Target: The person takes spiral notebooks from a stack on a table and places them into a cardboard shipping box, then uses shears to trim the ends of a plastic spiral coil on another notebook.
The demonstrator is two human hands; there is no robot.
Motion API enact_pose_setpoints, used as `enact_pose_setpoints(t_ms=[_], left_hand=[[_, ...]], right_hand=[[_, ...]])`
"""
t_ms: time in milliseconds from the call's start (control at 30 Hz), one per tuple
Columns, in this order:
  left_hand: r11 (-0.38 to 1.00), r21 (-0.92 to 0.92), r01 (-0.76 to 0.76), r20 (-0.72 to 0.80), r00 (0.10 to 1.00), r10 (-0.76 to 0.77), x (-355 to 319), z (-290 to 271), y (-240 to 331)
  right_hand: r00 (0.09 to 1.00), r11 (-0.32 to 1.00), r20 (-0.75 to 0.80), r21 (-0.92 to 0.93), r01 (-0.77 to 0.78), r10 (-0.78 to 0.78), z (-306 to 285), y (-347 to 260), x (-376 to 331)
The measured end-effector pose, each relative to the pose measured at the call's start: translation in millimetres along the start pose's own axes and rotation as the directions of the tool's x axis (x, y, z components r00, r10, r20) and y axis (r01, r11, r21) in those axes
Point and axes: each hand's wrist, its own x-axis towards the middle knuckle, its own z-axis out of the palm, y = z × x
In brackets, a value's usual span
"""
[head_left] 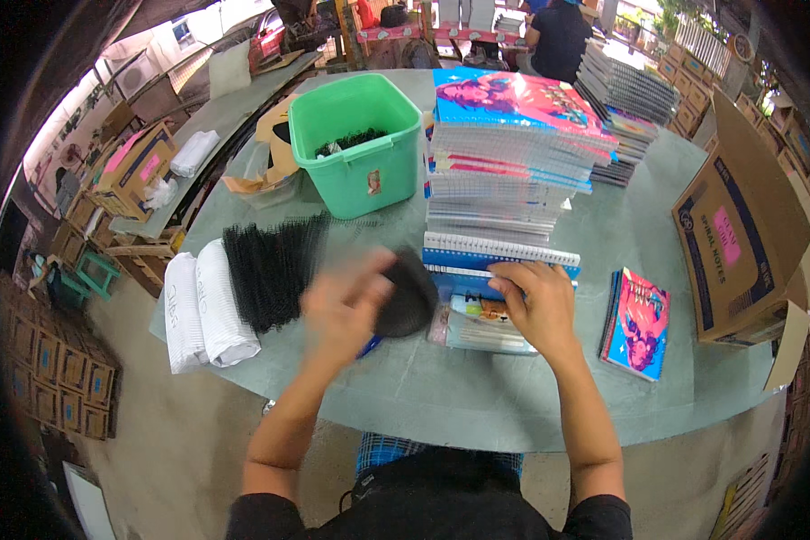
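Observation:
My right hand [542, 304] grips a blue-covered notebook [504, 261] by its punched edge, thumb and fingers closed around it near the right end. The notebook lies at the near end of a long row of stacked pages [504, 193]. Smeared by motion, my left hand [346, 306] is over the table between a dark rounded object [407, 292] and a pile of black spiral binding coils [274, 270]; its fingers are too blurred to read. Just below the held notebook lies a small stack with a printed cover [488, 324].
A green bin [355, 171] holding black coils stands at the back left. White wrapped rolls [225, 301] lie left of the coils. To the right are finished spiral notebooks [637, 324] and an open cardboard box [738, 243]. A person [560, 40] sits beyond the table.

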Motion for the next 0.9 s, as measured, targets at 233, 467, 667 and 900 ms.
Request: enact_pose_setpoints(t_ms=[233, 467, 667, 900], left_hand=[[0.968, 0.167, -0.186, 0.288, 0.948, 0.132, -9.5, 6.9, -10.3], [0.979, 0.119, -0.164, 0.397, 0.912, 0.105, -7.7, 19.2, -8.2], [0.965, 0.219, -0.147, 0.477, 0.878, 0.025, 2.0, 20.7, 0.9], [0.968, 0.127, -0.217, 0.431, 0.891, 0.143, 12.7, 36.5, 3.8]], right_hand=[[0.998, 0.997, 0.017, 0.043, 0.067, -0.068, 12.7, -12.9, 1.3], [0.998, 0.998, 0.003, 0.005, 0.067, -0.067, 9.9, -11.5, 1.3], [0.997, 0.999, 0.081, -0.048, -0.011, 0.015, -16.4, -7.2, -9.9], [0.82, 0.342, 0.295, 0.801, -0.492, 0.49, -2.2, 40.3, -37.8]])
